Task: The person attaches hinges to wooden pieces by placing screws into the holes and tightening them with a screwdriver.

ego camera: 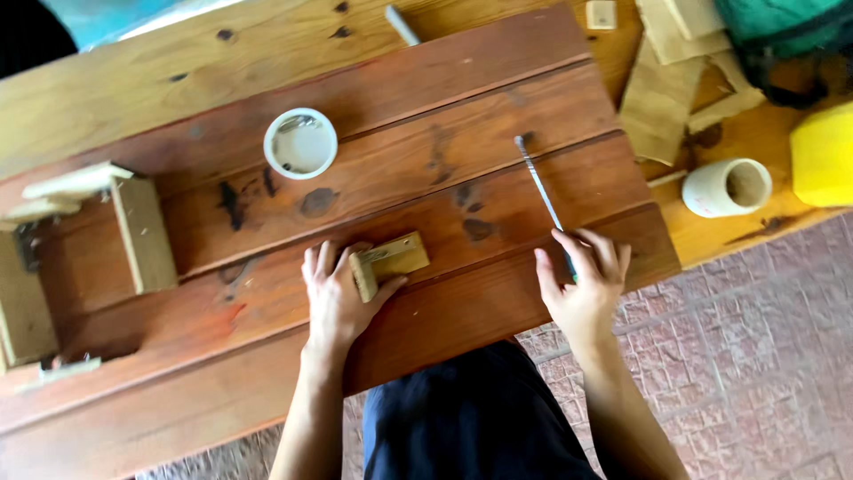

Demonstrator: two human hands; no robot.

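Wooden block, a small pale piece with a cross-piece at its near end, lies flat on the reddish-brown planks of the counter, near the front edge and a little left of the person's body. The left hand rests on it with fingers spread, thumb and fingertips pressing the block's near end down against the board, a hold that looks meant to pin it and stop it sliding rather than to lift it. The right hand is closed around the handle of a thin metal tool, whose slim shaft runs away from the person and leftward, its tip touching the plank well apart from the block; the grip sits low on the handle, as one holds a file or screwdriver at rest. Behind the block stands a white round container, open at the top, within easy reach of the left hand. At the left edge sits a part-built wooden box frame of pale boards. To the right, off the dark planks, lie loose wood offcuts, a cream cylindrical cup tipped on its side with its mouth facing right, a yellow object and a green bag. Beyond the counter's near edge is a paved brick floor.
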